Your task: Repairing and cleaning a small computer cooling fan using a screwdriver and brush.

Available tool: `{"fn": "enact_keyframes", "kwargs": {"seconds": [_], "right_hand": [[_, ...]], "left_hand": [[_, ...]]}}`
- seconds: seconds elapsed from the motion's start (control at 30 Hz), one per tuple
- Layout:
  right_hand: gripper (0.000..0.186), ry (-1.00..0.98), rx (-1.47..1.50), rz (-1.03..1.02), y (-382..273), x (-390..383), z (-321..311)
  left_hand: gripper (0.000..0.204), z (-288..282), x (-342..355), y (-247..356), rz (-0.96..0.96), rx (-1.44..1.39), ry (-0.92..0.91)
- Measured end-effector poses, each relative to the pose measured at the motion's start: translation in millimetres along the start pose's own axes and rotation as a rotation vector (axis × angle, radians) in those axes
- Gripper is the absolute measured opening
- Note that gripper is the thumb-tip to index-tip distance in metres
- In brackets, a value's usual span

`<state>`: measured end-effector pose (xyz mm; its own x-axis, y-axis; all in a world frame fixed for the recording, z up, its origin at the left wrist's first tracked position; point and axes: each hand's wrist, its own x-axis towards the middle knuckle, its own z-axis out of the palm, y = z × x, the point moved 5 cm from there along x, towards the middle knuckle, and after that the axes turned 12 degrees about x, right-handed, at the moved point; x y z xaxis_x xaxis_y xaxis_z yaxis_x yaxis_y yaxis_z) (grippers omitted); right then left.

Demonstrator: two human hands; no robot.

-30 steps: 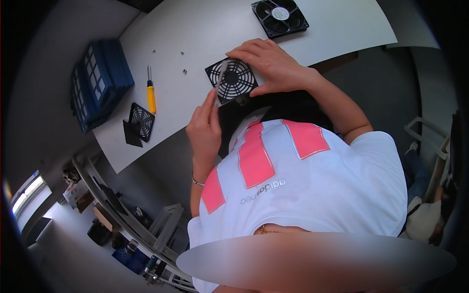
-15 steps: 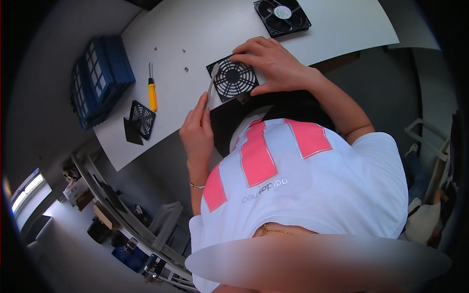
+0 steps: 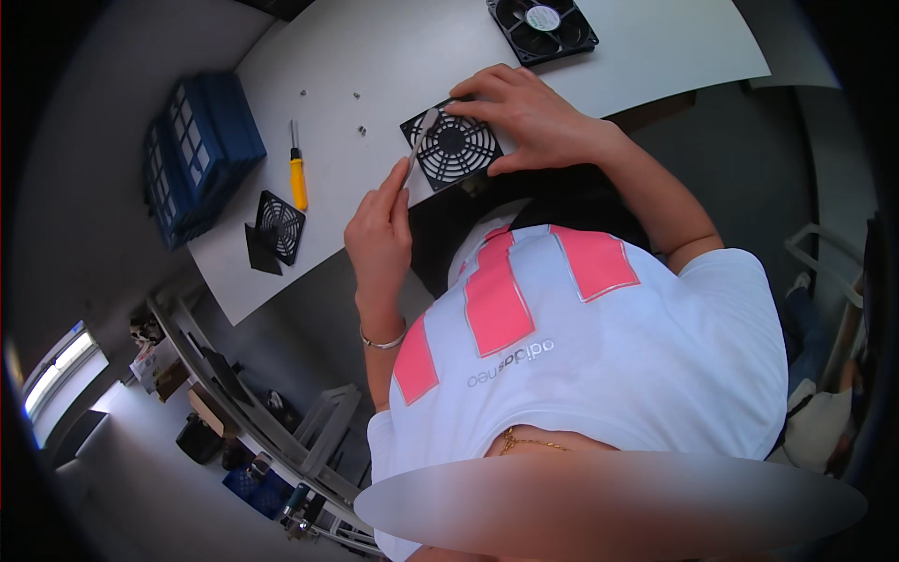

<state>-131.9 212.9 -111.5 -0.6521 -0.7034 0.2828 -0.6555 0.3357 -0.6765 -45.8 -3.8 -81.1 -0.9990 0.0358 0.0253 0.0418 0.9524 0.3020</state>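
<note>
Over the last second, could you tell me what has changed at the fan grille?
The left hand now brings a slim grey tool up onto the corner of the black fan grille; a second ago it rested beside the grille. The right hand stays pressed on the grille. The yellow screwdriver, second grille and fan stayed put.

Tiny screws (image 3: 360, 128), type unclear

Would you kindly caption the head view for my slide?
Left hand holds a slim grey tool against a black round-grilled fan guard, steadied by the right hand.
</note>
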Motion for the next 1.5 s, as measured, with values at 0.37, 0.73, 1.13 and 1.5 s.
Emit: {"fn": "enact_keyframes", "kwargs": {"seconds": [0.37,0.73,1.13,1.5], "right_hand": [[0.078,-0.005,0.011,-0.01,1,0,-1],[0.079,-0.013,0.018,-0.002,3,1,0],[0.078,-0.02,0.034,0.005,5,1,1],[0.077,-0.005,0.04,0.005,1,2,-2]], "left_hand": [[0.039,-1,6,3,0.065,-0.027,-0.022],[0.038,-4,1,0,0.083,-0.009,-0.039],[0.037,-2,4,-8,0.074,-0.053,0.064],[0.036,-5,3,-6,0.036,-0.029,0.051]]}}
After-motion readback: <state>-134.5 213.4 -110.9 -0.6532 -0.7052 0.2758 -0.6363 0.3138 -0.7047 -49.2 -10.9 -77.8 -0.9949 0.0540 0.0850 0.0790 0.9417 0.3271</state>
